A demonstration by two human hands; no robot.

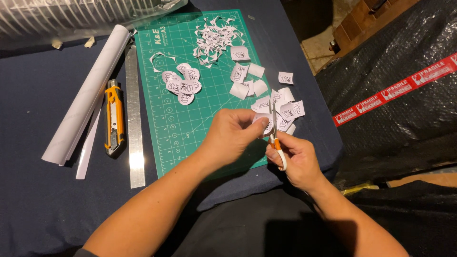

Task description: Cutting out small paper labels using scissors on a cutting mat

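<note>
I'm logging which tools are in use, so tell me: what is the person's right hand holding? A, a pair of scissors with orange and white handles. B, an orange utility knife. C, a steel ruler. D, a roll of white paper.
A: the right hand grips the scissors, blades up at a small paper piece held by the left hand; the utility knife lies untouched.

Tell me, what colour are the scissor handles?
Orange and white scissors, seen in the head view, in the right hand.
</note>
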